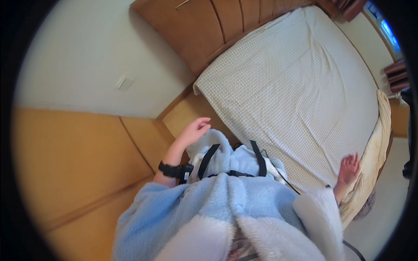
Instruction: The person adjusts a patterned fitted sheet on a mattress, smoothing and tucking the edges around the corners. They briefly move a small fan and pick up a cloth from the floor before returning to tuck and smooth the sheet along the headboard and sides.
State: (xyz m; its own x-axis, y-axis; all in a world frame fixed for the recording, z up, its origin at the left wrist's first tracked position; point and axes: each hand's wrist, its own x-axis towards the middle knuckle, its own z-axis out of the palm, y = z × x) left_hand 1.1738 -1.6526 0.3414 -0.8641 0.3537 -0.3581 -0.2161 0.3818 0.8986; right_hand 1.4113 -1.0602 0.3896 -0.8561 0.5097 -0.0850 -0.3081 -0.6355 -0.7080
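My left hand (pixel 196 131) hangs in the air in front of me, its fingers loosely bent and nothing in them. A black strap with a small device (pixel 176 170) wraps that wrist. My right hand (pixel 349 169) is out to the right, fingers apart and empty, above or against the bed's side; whether it touches cannot be told. Closest to it are the pale patterned bed sheet (pixel 287 87), spread with creases over the bed, and a cream cloth (pixel 370 163) bunched along the bed's right edge. I wear a fluffy blue and white garment (pixel 213 195) with black straps.
A brown wooden headboard (pixel 196 32) stands at the far end of the bed. To the left are an orange-brown wooden panel (pixel 78 161) and a pale wall with a white switch plate (pixel 125 84). Dark red curtains (pixel 397 76) hang at the right. A black cable (pixel 287 180) runs beside my body.
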